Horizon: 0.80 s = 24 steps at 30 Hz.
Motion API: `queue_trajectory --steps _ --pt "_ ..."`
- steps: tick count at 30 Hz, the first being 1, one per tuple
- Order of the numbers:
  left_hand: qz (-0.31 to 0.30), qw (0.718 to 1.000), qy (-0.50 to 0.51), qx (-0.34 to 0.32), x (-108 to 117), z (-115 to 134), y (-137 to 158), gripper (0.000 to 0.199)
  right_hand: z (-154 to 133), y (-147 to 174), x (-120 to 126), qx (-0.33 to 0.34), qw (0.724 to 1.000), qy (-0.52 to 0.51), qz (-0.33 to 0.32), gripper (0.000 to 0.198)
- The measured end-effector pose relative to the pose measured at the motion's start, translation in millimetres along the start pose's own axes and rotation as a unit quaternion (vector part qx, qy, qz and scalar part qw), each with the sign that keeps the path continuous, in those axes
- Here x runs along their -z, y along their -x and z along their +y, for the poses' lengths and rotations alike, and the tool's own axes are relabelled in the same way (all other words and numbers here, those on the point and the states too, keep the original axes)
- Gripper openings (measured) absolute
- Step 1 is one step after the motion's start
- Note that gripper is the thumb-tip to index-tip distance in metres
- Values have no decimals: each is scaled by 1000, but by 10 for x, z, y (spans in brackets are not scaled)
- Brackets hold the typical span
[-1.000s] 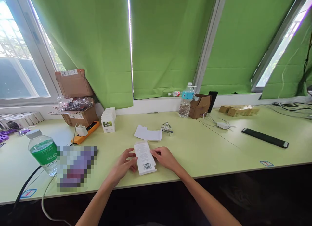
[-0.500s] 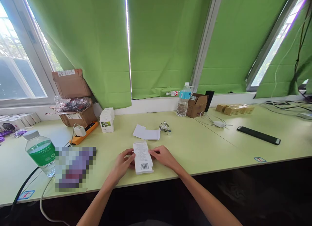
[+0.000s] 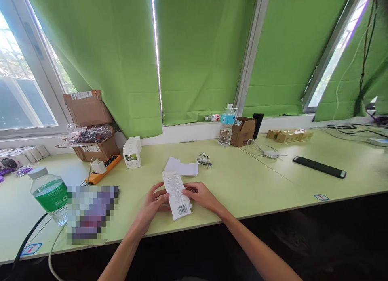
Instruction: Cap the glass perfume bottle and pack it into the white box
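A flattened white carton (image 3: 175, 192), printed with small text and a barcode, is held near the table's front edge. My left hand (image 3: 154, 202) grips its left edge, thumb on top and fingers partly tucked under. On the opposite side my right hand (image 3: 200, 195) pinches the right edge, its thumb lying on the printed face. Just beyond the carton lies a folded white paper piece (image 3: 188, 169). Behind that sit a small clear glass bottle (image 3: 203, 158) and a little silvery cap (image 3: 209, 166).
Small white boxes (image 3: 132, 152) stand at the back left, near an orange power strip (image 3: 103, 170) and an open cardboard box (image 3: 98, 148). A green-labelled water bottle (image 3: 50, 196) is at the left. A black phone-like slab (image 3: 319, 167) lies to the right.
The carton has tilted, its top end swinging left and overlapping the white paper piece. My right thumb has shifted further onto its face. The view has moved slightly.
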<state>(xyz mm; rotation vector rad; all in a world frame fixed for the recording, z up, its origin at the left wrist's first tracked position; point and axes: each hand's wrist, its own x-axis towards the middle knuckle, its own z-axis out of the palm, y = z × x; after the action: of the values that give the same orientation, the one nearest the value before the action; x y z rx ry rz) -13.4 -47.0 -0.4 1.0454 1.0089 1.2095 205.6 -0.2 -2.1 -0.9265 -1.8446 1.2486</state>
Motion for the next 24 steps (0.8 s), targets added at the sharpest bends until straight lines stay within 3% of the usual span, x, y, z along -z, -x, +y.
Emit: queue_trajectory --steps 4,8,24 --pt "-44 999 26 -12 -86 113 101 54 -30 19 -21 -22 996 -76 -33 48" --pt "-75 995 57 22 -131 144 156 46 -43 39 -30 -42 991 -118 -48 47" --pt "-50 998 37 14 -31 -52 14 44 5 3 18 -83 990 -101 -47 50"
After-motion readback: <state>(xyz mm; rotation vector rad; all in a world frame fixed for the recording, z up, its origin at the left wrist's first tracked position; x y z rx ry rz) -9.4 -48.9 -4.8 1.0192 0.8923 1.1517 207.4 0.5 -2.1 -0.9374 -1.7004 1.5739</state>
